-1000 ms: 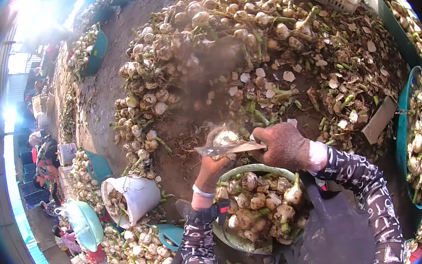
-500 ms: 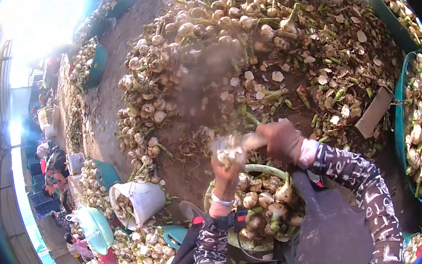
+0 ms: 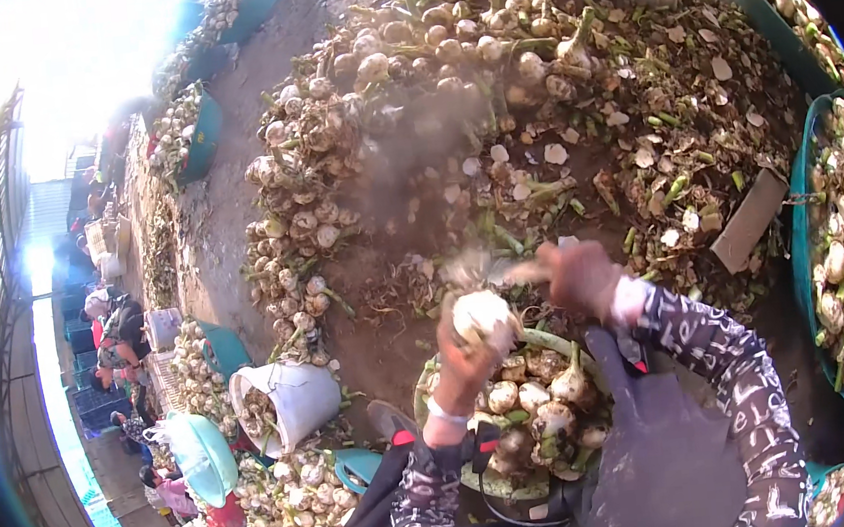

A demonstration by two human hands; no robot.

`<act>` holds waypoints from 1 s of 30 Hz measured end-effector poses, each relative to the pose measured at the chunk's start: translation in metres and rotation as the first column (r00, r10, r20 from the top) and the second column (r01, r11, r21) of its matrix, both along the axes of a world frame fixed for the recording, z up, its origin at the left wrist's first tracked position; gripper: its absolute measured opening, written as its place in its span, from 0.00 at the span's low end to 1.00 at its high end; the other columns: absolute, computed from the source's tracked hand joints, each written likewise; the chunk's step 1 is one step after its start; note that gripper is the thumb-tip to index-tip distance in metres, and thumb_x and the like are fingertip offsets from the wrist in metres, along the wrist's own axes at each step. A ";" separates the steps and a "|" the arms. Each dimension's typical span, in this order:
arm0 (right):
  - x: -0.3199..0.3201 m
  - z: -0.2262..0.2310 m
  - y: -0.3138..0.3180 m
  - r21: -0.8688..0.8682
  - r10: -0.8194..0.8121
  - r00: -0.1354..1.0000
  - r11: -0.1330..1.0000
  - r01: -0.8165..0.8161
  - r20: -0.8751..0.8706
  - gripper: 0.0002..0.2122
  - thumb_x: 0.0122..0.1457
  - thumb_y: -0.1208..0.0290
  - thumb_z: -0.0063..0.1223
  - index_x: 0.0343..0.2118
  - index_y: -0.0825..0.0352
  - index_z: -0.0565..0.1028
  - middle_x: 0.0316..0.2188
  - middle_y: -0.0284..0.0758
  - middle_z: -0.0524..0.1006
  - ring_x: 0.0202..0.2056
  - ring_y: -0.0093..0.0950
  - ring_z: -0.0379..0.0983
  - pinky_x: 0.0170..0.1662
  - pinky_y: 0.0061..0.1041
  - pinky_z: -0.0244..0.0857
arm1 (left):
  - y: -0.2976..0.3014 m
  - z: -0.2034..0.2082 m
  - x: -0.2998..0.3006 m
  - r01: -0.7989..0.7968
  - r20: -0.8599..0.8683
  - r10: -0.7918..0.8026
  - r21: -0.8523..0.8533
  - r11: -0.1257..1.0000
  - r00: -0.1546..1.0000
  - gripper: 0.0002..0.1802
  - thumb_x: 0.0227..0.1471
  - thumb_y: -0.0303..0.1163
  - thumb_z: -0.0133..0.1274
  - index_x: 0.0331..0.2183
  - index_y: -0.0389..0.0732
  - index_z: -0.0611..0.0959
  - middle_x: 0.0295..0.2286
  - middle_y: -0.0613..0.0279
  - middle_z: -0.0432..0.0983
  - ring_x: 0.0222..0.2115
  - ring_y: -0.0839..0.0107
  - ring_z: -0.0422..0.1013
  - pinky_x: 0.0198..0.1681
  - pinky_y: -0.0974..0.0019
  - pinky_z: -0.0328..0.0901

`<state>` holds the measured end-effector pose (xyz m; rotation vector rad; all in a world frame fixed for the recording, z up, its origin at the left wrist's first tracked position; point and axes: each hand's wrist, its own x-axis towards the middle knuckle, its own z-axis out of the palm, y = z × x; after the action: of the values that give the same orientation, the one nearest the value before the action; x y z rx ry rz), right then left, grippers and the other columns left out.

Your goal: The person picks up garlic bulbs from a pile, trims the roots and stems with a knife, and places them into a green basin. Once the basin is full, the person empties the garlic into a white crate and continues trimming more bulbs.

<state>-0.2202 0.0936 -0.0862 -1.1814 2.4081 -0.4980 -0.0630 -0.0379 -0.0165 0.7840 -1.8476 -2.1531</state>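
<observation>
My left hand (image 3: 459, 366) is closed around a garlic bulb (image 3: 483, 320), its pale cut-looking face turned up. Just to the right, my gloved right hand (image 3: 584, 277) is closed on a knife (image 3: 525, 272); its blade is smeared by motion and points left, a little above the bulb. Below both hands, between my knees, stands a pale green bucket (image 3: 575, 342) part filled with garlic bulbs (image 3: 553, 421), some with stem stubs.
A heap of untrimmed garlic (image 3: 375, 67) curves across the ground ahead. Peelings and stem scraps (image 3: 672, 141) cover the right side. A white bucket (image 3: 303, 399) lies tipped at left. Teal tubs of garlic (image 3: 805, 260) line the right. People (image 3: 121, 325) sit far left.
The bulb has turned in my left hand, so its white face shows. My right hand has moved slightly right and down, taking the knife away from the bulb.
</observation>
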 end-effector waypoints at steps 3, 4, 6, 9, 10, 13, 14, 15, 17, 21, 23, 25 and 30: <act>-0.030 -0.025 0.016 0.000 -0.166 0.983 0.986 0.166 0.078 0.10 0.55 0.62 0.50 0.26 0.63 0.70 0.20 0.39 0.74 0.22 0.38 0.73 0.24 0.37 0.66 | 0.004 0.013 -0.004 0.079 -0.086 -0.092 -0.145 0.986 0.992 0.32 0.42 0.35 0.62 0.47 0.35 0.67 0.36 0.63 0.70 0.37 0.74 0.69 0.43 0.71 0.66; -0.029 -0.008 0.029 -0.252 -0.195 0.981 0.949 0.187 -0.006 0.09 0.54 0.62 0.51 0.25 0.63 0.70 0.19 0.39 0.73 0.22 0.39 0.73 0.23 0.37 0.65 | 0.010 0.018 -0.008 0.009 -0.094 -0.004 0.052 0.999 0.996 0.32 0.42 0.34 0.62 0.47 0.36 0.67 0.37 0.63 0.70 0.38 0.74 0.69 0.44 0.70 0.66; -0.013 0.031 0.013 -0.327 -0.201 0.975 0.919 0.221 0.092 0.11 0.50 0.63 0.57 0.24 0.63 0.69 0.18 0.40 0.72 0.22 0.40 0.72 0.23 0.37 0.64 | -0.011 0.010 0.008 0.048 -0.004 -0.048 0.133 0.990 0.999 0.33 0.43 0.33 0.62 0.49 0.36 0.66 0.40 0.61 0.71 0.40 0.73 0.69 0.47 0.67 0.65; 0.019 0.063 0.005 -0.579 0.123 0.989 0.814 -0.055 0.078 0.13 0.44 0.64 0.62 0.23 0.62 0.68 0.18 0.39 0.72 0.22 0.38 0.73 0.23 0.35 0.64 | -0.024 -0.002 0.019 0.088 0.164 -0.102 0.090 0.992 0.981 0.39 0.41 0.45 0.65 0.49 0.35 0.67 0.42 0.56 0.72 0.41 0.70 0.70 0.48 0.65 0.65; 0.027 0.068 0.005 -0.588 0.183 0.981 0.801 -0.111 0.065 0.13 0.42 0.64 0.63 0.23 0.62 0.68 0.18 0.38 0.72 0.22 0.38 0.73 0.23 0.35 0.64 | -0.011 0.000 0.022 -0.077 0.024 0.073 0.259 0.963 0.997 0.42 0.39 0.49 0.66 0.48 0.34 0.67 0.40 0.56 0.73 0.41 0.70 0.70 0.46 0.67 0.66; 0.003 0.012 -0.001 -0.314 0.079 0.990 0.949 -0.039 0.115 0.13 0.46 0.61 0.60 0.24 0.62 0.69 0.17 0.39 0.73 0.21 0.37 0.73 0.23 0.36 0.64 | 0.001 0.011 0.005 0.129 -0.125 -0.108 0.174 0.976 0.986 0.39 0.41 0.41 0.65 0.50 0.36 0.64 0.38 0.60 0.74 0.41 0.74 0.70 0.44 0.71 0.67; -0.012 -0.012 0.004 0.045 -0.042 0.990 0.998 0.036 0.132 0.13 0.47 0.59 0.59 0.24 0.62 0.69 0.17 0.39 0.73 0.21 0.38 0.73 0.23 0.36 0.64 | 0.014 0.019 -0.003 0.131 -0.064 -0.126 0.078 0.988 0.990 0.38 0.40 0.35 0.64 0.51 0.38 0.63 0.38 0.62 0.74 0.40 0.74 0.70 0.45 0.70 0.67; -0.020 -0.023 0.020 -0.006 -0.111 0.990 0.994 0.112 0.092 0.13 0.49 0.59 0.57 0.24 0.62 0.69 0.17 0.40 0.73 0.20 0.39 0.73 0.23 0.37 0.65 | 0.017 0.018 -0.003 0.106 -0.091 -0.093 0.151 0.983 0.991 0.40 0.39 0.34 0.65 0.51 0.38 0.62 0.39 0.61 0.73 0.40 0.73 0.71 0.45 0.69 0.67; -0.028 -0.025 0.027 -0.207 -0.209 0.977 0.955 0.211 0.030 0.12 0.52 0.58 0.52 0.25 0.63 0.70 0.16 0.41 0.73 0.21 0.40 0.73 0.25 0.38 0.65 | 0.008 0.009 0.003 0.042 -0.064 -0.025 0.278 0.960 0.998 0.43 0.38 0.34 0.66 0.53 0.38 0.61 0.41 0.59 0.71 0.41 0.70 0.71 0.45 0.66 0.68; -0.008 0.027 0.018 -0.331 -0.121 0.972 0.926 0.183 0.200 0.15 0.51 0.53 0.54 0.24 0.61 0.70 0.18 0.43 0.74 0.23 0.43 0.73 0.27 0.39 0.66 | -0.010 0.002 0.000 0.134 -0.100 -0.116 0.201 0.970 0.988 0.44 0.38 0.36 0.68 0.53 0.36 0.63 0.40 0.59 0.72 0.41 0.68 0.72 0.45 0.64 0.69; 0.007 0.049 0.018 -0.464 -0.012 0.976 0.879 0.113 0.216 0.11 0.50 0.60 0.55 0.23 0.62 0.70 0.17 0.43 0.73 0.21 0.43 0.73 0.25 0.37 0.65 | -0.013 0.002 -0.002 0.130 0.042 -0.131 0.026 0.991 0.991 0.40 0.38 0.36 0.68 0.51 0.36 0.66 0.37 0.62 0.74 0.39 0.69 0.73 0.44 0.65 0.69; 0.014 0.058 0.014 -0.537 0.048 0.966 0.838 0.100 0.254 0.08 0.50 0.67 0.55 0.22 0.64 0.71 0.16 0.43 0.71 0.21 0.44 0.72 0.24 0.36 0.63 | -0.022 -0.001 -0.003 0.076 -0.015 -0.075 0.005 0.997 0.997 0.38 0.39 0.35 0.68 0.49 0.36 0.67 0.37 0.61 0.74 0.38 0.70 0.72 0.44 0.66 0.70; 0.005 0.026 0.016 -0.450 -0.155 0.891 0.818 0.358 0.426 0.09 0.52 0.65 0.54 0.25 0.66 0.75 0.21 0.45 0.73 0.26 0.46 0.72 0.28 0.37 0.64 | -0.025 -0.005 0.000 -0.105 -0.163 0.131 0.159 0.982 0.978 0.30 0.47 0.32 0.60 0.50 0.37 0.67 0.43 0.56 0.71 0.43 0.66 0.71 0.46 0.62 0.69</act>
<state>-0.2156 0.1100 -0.0601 -0.8282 2.1585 -1.4043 -0.0631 -0.0630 -0.0219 0.6922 -1.5311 -2.2252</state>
